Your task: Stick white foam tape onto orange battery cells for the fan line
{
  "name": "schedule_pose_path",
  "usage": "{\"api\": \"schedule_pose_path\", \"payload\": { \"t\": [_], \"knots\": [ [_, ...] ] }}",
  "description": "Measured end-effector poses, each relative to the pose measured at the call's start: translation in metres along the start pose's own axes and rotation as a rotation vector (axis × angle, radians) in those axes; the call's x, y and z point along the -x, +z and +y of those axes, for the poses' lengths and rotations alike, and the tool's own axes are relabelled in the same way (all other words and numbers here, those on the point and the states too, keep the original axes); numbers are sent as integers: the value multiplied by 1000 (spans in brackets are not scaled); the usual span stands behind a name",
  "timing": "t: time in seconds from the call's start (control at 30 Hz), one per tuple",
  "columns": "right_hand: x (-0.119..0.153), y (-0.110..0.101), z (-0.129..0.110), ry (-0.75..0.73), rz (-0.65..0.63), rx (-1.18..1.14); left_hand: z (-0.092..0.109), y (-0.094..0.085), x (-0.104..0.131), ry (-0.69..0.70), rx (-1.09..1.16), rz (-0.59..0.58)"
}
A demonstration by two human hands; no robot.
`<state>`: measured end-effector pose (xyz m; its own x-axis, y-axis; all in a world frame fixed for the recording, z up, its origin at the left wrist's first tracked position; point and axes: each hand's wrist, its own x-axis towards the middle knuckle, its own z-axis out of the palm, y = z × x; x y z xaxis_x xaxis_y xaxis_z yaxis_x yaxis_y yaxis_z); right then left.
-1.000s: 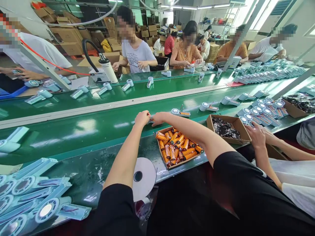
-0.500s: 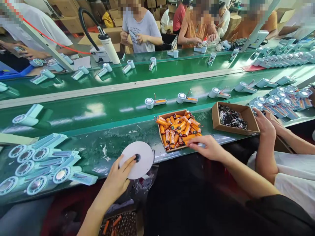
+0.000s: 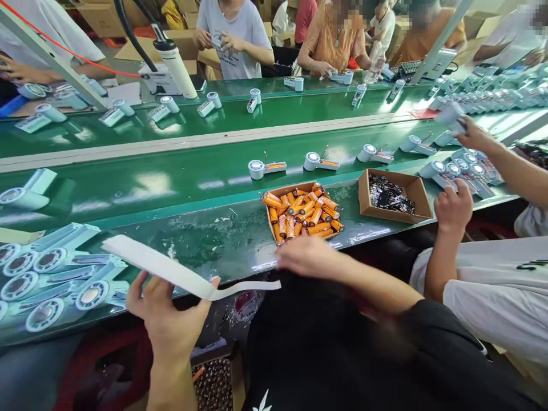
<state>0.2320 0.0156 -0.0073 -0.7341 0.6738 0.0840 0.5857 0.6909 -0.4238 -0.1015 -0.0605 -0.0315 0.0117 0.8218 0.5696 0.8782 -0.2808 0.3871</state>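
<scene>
The person's left hand [image 3: 169,319] is at the lower left of the frame. Its fingers are spread wide and have hold of a white roll [image 3: 158,265], which is turned so its edge shows. A loose strip [image 3: 252,285] hangs from the roll and points to the right, near the middle of the frame. The right hand [image 3: 312,258] is by the strip's end, just in front of a box [image 3: 287,189] full of orange batteries [image 3: 306,211]. This hand is blurry, so you cannot tell how far open its fingers are or if they hold anything. Pale blue fans [image 3: 92,294] lie in a pile on the green surface [image 3: 231,228] at the left. Right of the batteries, another box [image 3: 396,213] has small black bits [image 3: 389,193] in it.
</scene>
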Motion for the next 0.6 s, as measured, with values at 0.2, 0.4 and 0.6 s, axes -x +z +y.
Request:
{"api": "schedule_pose_path", "payload": {
  "t": [0.2, 0.4, 0.6],
  "knots": [
    [-40, -58, 84, 243, 148, -11, 33, 31, -2, 195, -8, -81],
    [-28, -57, 60, 169, 669, -888, 45, 35, 0, 320, -60, -159],
    [0, -51, 16, 276, 452, -872, 48, 26, -3, 437, -198, -243]
  ]
}}
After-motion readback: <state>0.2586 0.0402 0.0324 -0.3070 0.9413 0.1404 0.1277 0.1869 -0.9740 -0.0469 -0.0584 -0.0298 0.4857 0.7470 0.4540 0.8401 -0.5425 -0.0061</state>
